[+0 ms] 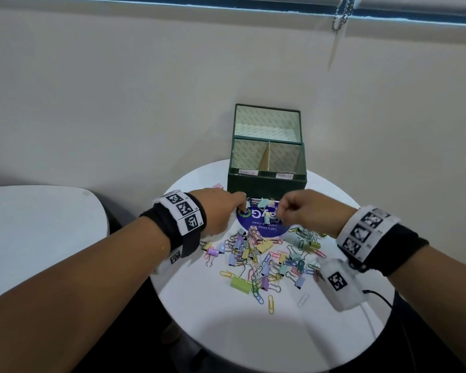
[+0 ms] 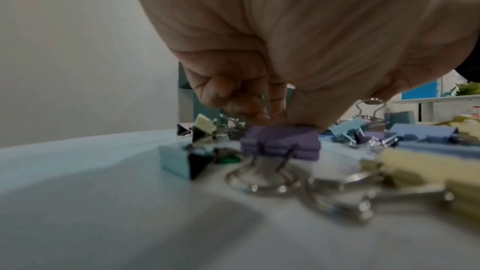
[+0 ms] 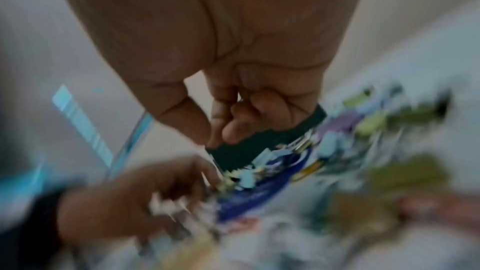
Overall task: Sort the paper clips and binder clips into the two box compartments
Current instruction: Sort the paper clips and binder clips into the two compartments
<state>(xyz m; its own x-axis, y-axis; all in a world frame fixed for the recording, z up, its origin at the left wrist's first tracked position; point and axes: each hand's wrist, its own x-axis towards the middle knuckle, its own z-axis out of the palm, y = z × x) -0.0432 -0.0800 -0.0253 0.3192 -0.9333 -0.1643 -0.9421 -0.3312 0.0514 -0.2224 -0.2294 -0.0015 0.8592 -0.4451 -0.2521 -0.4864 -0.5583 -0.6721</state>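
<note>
A dark green box (image 1: 267, 182) stands open at the table's far side, a card divider (image 1: 267, 157) splitting it into two labelled compartments that look empty. Pastel binder clips and paper clips (image 1: 261, 257) lie in a heap in front of it. My left hand (image 1: 241, 204) is down at the clips just before the box; in the left wrist view its curled fingers (image 2: 244, 108) pinch a wire handle above a purple binder clip (image 2: 280, 143). My right hand (image 1: 279, 212) hovers beside it with thumb against curled fingers (image 3: 233, 128), apparently pinching a small pale clip; that view is blurred.
The round white table (image 1: 240, 332) carries a purple round sticker (image 1: 261, 226) under the far clips. A second white table (image 1: 38, 224) sits to the left across a dark gap. A black cable (image 1: 379, 294) trails off my right wrist. The wall rises right behind the box.
</note>
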